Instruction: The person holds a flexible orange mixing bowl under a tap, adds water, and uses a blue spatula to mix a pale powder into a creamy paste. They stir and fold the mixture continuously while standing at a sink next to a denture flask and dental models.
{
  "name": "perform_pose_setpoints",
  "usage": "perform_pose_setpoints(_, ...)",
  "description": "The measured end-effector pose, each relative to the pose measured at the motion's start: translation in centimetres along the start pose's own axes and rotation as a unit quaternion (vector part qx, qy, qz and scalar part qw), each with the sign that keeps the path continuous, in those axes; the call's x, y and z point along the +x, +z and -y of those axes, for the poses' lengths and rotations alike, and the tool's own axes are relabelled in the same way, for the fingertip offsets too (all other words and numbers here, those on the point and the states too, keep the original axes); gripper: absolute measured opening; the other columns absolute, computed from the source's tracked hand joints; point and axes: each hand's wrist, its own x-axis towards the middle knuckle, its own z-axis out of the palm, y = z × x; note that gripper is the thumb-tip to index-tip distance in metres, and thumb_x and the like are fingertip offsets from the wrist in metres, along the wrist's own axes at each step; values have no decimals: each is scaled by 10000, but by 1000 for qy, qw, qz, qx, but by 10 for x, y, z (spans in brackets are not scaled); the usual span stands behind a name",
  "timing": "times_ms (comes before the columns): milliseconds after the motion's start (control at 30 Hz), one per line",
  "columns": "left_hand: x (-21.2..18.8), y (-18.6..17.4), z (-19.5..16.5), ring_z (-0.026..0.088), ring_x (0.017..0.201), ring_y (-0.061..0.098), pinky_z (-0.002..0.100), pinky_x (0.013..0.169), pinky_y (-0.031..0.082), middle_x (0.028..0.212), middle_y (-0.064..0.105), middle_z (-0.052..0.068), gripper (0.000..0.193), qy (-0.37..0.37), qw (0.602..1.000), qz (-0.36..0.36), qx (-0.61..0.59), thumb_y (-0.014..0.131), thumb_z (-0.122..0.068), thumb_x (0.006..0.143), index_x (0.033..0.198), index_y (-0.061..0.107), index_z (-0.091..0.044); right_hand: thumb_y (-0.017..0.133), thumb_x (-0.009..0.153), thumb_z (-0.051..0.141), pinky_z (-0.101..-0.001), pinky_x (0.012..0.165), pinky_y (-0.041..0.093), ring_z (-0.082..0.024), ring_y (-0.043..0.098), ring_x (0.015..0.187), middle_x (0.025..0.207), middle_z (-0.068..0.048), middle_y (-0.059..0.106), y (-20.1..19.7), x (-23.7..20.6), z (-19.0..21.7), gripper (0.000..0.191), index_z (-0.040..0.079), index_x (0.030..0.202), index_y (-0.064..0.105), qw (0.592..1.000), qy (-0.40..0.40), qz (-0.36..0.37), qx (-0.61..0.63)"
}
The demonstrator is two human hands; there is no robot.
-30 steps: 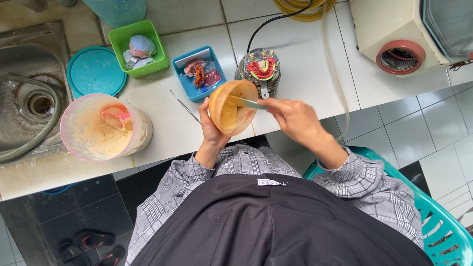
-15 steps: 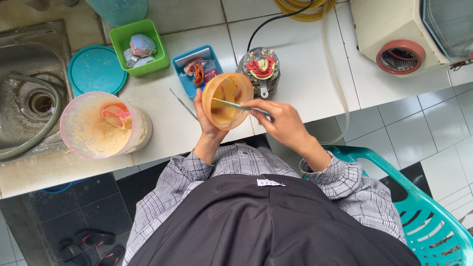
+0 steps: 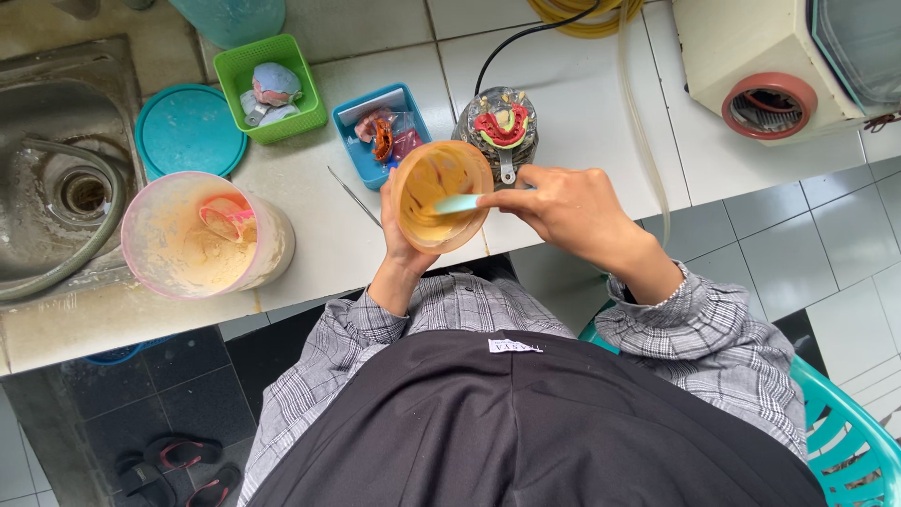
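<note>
head view, looking straight down on a white tiled counter (image 3: 310, 225), reading from the left: a steel sink (image 3: 38, 122) sits at the far left edge with a grey hose (image 3: 84, 249) curling around its drain. just right of the sink a round teal lid (image 3: 188, 130) lies flat, and below it stands a large translucent pink tub (image 3: 202, 235) with pale orange powder and a pink scoop inside. behind the lid a green basket (image 3: 267, 84) holds pale plaster-like pieces, and further right a blue tray (image 3: 385, 136) holds small packets with reddish bits. a thin metal tool (image 3: 355, 195) lies on the tiles between the tub and the tray. next comes the left hand (image 3: 404, 249), fingers wrapped from below around an orange flexible mixing bowl (image 3: 439, 192), which is held tilted above the counter's front edge, its inside smeared with orange-tan paste. a light green spatula (image 3: 457, 203) reaches into the bowl from the right; the right hand (image 3: 568, 207) pinches its handle, fingers curled closed around it. just behind the bowl a small round machine (image 3: 499, 131) carries a red dental tray on top, its black cable running back toward a coiled yellow hose (image 3: 587, 14). at the far right a cream-coloured box (image 3: 751, 47) with a red-ringed round opening stands on the counter. a turquoise plastic chair (image 3: 845, 422) shows under the person's right arm, and sandals (image 3: 178, 465) lie on the dark floor at lower left.
</note>
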Motion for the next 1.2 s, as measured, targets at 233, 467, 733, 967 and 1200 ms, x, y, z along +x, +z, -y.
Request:
perform_pose_setpoints(233,1,-8,2,328,1337,570,508,1146,486,1483,545,170,761,-21,999,-24,-4,394,-656,1030,1510,477,-72,711,939,254,-349,457,437,-180,638,635,783,31,593,-1,5,-9,352,423,1245,753,1000,-4,-19,-10)
perform_pose_setpoints(467,-6,-3,5,336,1350,560,537,1130,485,1478,546,170,762,-61,998,3,-3,394,-662,1016,1509,470,-86,692,943,280,-350,474,446,-182,656,686,847,28,623,0,2,-4,291,408,1196,754,1000,-16,-15,-15)
perform_pose_setpoints(733,-4,-11,15,335,1374,542,516,1123,500,1522,508,184,830,-101,993,-8,57,360,-705,1015,1552,424,-76,723,925,279,-359,489,457,-201,645,684,817,24,609,-13,0,-11,281,420,1165,761,999,-18,-17,-27)
perform_pose_setpoints(967,-6,-10,11,333,1425,490,597,1131,492,1553,457,155,811,-22,991,56,117,445,-701,958,1550,378,-150,709,1001,226,-368,557,501,-227,681,717,861,-4,702,14,-14,-26,280,375,1232,763,992,106,-24,57)
perform_pose_setpoints(1200,1,-9,5,296,1481,464,526,1262,380,1574,465,109,831,161,983,61,69,451,-751,934,1522,385,-166,616,1059,246,-247,603,565,-81,652,675,884,30,725,73,-49,9,254,138,1268,709,836,243,51,490)
